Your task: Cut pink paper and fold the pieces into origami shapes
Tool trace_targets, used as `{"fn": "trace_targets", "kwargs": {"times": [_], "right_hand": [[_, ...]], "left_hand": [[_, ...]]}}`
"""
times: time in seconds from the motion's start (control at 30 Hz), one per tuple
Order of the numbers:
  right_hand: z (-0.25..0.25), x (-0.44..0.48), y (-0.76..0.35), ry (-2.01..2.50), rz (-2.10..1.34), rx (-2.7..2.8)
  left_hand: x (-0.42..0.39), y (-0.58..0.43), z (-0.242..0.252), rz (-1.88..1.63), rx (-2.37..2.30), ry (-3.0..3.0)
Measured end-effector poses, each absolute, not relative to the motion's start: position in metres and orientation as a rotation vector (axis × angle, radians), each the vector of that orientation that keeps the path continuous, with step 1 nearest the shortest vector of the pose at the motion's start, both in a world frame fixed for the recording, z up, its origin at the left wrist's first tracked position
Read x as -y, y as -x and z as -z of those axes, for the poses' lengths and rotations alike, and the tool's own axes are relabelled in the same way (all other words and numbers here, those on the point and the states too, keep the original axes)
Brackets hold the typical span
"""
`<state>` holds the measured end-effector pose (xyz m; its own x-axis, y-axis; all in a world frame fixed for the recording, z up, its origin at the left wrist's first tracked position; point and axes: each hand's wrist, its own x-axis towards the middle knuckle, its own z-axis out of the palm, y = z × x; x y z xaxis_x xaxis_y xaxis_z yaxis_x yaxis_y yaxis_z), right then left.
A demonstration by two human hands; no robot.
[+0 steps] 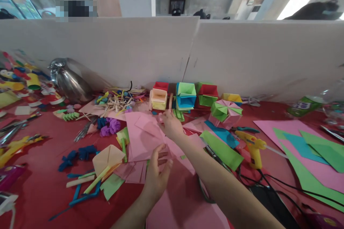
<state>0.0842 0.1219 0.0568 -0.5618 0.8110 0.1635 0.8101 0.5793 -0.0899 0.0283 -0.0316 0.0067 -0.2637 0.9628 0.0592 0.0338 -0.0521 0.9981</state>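
Observation:
My right hand [170, 125] reaches forward over the red table [43, 189], its fingers pinched on the far edge of a folded pink paper sheet [143, 134]. My left hand [157, 171] rests at the near edge of the same pink sheet, fingers curled and touching it. Just beyond the right hand stands a row of folded paper boxes: a cream one [158, 99], a blue and green one [186, 95], a red and green one [207, 94].
A yellow glue gun [252, 148] with black cable lies right of my arm. Pink, green and blue sheets [309, 150] cover the right side. A metal kettle [70, 78], wooden sticks [118, 102], paper scraps and a white partition wall [172, 50] lie further off.

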Motion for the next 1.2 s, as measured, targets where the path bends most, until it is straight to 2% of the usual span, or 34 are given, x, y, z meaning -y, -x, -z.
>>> {"fn": "trace_targets", "kwargs": {"times": [0.23, 0.43, 0.57, 0.77, 1.0, 1.2], "right_hand": [[-0.026, -0.11, -0.071, 1.265, -0.192, 2.721], [-0.04, -0.119, -0.085, 1.182, -0.225, 2.63], [-0.045, -0.107, -0.09, 0.913, -0.201, 2.698], [-0.026, -0.068, -0.078, 0.494, -0.185, 2.953], [-0.005, -0.059, -0.059, 0.598, -0.156, 3.016], [-0.015, -0.064, -0.067, 0.803, -0.338, 2.722]], "left_hand": [[0.027, -0.025, -0.01, -1.511, -1.443, -1.035], [0.032, -0.028, -0.019, -1.345, -1.363, -1.167], [0.042, -0.03, -0.029, -1.13, -1.097, -1.377], [0.055, -0.031, -0.029, -0.769, -0.723, -1.562], [0.053, -0.028, -0.025, -0.745, -0.704, -1.56], [0.051, -0.03, -0.025, -0.785, -0.725, -1.504]]}}
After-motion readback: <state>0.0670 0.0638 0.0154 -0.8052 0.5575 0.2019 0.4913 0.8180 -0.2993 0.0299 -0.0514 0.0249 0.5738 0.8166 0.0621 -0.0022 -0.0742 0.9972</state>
